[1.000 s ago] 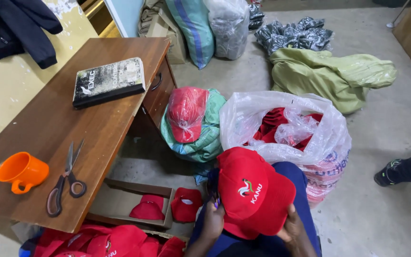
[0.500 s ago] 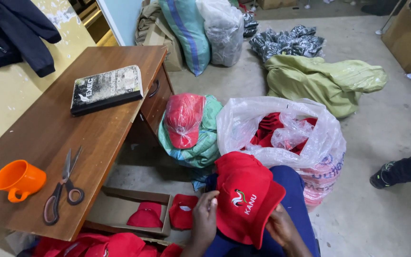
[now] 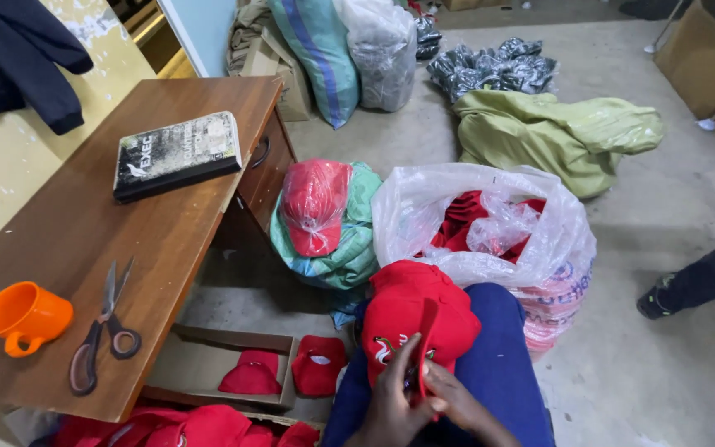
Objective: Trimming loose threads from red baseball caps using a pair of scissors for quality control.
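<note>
We hold a red cap (image 3: 417, 319) on our lap, low in the view at about 6 o'clock. Our left hand (image 3: 391, 406) grips it from 7 o'clock, fingers (image 3: 407, 360) curled up over the cap's near edge, and our right hand (image 3: 461, 401) meets it from 5 o'clock, fingertips pinched on the same edge. Both hands grasp the cap; its crown swells away from the fingers toward 12 o'clock, and its embroidered front sits just left of the left fingers.

Just past the crown, at 1 o'clock, a clear bag (image 3: 490, 223) of red caps stands open, its rim nearly touching our cap. At 11 o'clock a wrapped cap (image 3: 314, 203) rests on a green bundle (image 3: 349, 257). The desk (image 3: 117, 248) edge runs along our 9 to 10 o'clock side, carrying scissors (image 3: 101, 331), an orange cup (image 3: 22, 316) and a book (image 3: 177, 154). Below it, at 8 o'clock, a box (image 3: 217, 372) holds more caps, close by our left knee.

Bare floor (image 3: 647, 381) opens at 3 to 4 o'clock, bounded by another person's shoe (image 3: 659, 302) at 3 o'clock. A green sack (image 3: 556, 132) lies well apart at 1 o'clock
</note>
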